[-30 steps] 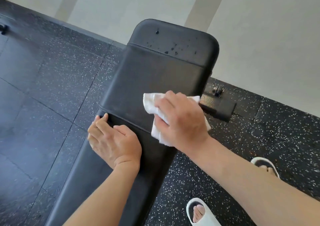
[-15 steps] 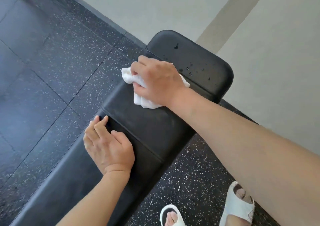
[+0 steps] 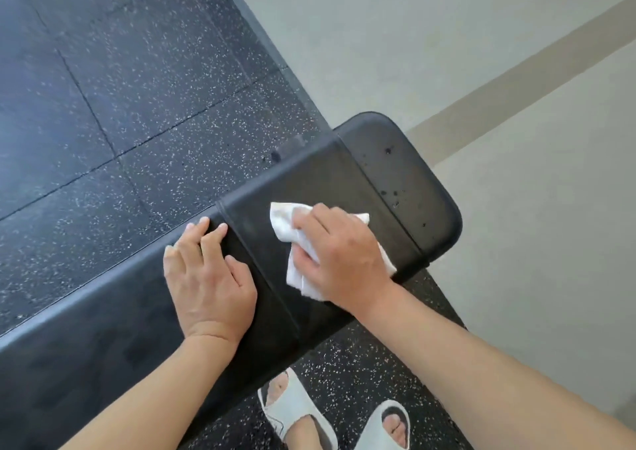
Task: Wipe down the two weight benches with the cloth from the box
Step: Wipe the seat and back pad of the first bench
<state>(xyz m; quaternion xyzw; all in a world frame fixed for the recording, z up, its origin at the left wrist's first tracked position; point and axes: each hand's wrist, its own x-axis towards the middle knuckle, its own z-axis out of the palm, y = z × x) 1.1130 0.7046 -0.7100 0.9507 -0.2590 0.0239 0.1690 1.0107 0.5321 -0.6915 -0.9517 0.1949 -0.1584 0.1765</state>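
Fingers (image 3: pixel 306 224) of the right hand (image 3: pixel 340 256) are curled over the white cloth (image 3: pixel 285 224), bunching it and pressing it flat against the black bench (image 3: pixel 309 177); the cloth spreads out from under the palm on both sides, with a corner poking past the fingertips. The left hand (image 3: pixel 210 277) rests just beside it, fingers straight and flat on the padding, holding nothing. From this head view the cloth looks light, soft and limp, so it likely needs a broad palm-down hold to stop it rolling up. Dark specks (image 3: pixel 392 191) sit on the end pad, just beyond the cloth, probably not yet wiped.
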